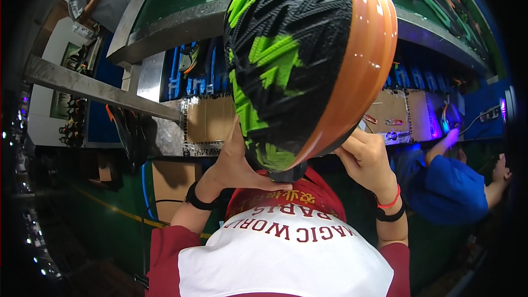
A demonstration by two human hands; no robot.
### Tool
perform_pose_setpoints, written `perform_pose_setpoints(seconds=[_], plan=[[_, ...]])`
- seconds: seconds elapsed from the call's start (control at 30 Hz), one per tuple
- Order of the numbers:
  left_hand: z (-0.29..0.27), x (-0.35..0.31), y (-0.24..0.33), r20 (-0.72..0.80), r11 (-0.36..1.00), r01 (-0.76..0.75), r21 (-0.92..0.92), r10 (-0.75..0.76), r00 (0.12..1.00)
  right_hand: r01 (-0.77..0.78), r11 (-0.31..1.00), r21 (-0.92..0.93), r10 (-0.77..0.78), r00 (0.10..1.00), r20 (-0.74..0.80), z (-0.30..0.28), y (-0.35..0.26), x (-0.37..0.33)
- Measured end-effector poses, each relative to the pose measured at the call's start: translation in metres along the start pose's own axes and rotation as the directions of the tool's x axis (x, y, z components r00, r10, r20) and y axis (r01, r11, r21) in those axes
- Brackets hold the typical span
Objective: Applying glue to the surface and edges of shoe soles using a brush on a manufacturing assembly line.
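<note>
Held up very close in front of me is a large shoe sole [308, 71] with its tread facing me. The tread is black with bright green patches in a zigzag pattern, and a glossy orange sidewall runs down its right side. My left hand [236, 162] is closed around the lower left end, its thumb stretched across below the sole. At the lower right edge, my right hand [367, 159] has its fingers curled and pinched against the sole. The tips of those fingers are partly hidden behind the edge. A small black part [289, 174] shows under the near end.
A green belt with a metal edge [170, 30] runs across the far side. More soles [440, 0] lie on it at the right. Below are blue racks [184, 74] and flattened cardboard [206, 121]. A person in blue [448, 187] works at my right; another in grey [102, 0] stands far left.
</note>
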State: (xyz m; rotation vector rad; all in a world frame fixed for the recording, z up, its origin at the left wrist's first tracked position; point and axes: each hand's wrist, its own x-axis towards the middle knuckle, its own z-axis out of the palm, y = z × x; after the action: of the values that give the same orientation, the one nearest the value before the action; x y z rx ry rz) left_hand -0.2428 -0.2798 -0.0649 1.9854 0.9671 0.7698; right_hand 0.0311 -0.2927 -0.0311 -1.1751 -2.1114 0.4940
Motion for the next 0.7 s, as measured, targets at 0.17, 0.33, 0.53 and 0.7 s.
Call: perform_pose_setpoints(seconds=[0.17, 0.33, 0.53, 0.7], plan=[[0.000, 0.009, -0.001, -0.018, 0.976, -0.215, 0.019, 0.216, 0.976, -0.043, 0.999, 0.009, 0.044, 0.995, -0.091, 0.004, 0.005, -0.003], [0.010, 0.060, 0.008, -0.029, 0.789, -0.118, -0.602, 0.126, 0.992, -0.200, 0.970, 0.136, 0.239, 0.878, -0.415, -0.019, 0.022, -0.015], [0.003, 0.154, 0.028, 0.229, 0.272, 0.196, -0.942, 0.095, 0.969, -0.350, 0.856, 0.381, 0.513, 0.668, -0.539, -0.026, 0.040, -0.055], [-0.009, 0.213, 0.022, 0.334, -0.100, 0.362, -0.927, 0.223, 0.916, -0.379, 0.810, 0.449, 0.581, 0.624, -0.523, -0.018, 0.048, -0.083]])
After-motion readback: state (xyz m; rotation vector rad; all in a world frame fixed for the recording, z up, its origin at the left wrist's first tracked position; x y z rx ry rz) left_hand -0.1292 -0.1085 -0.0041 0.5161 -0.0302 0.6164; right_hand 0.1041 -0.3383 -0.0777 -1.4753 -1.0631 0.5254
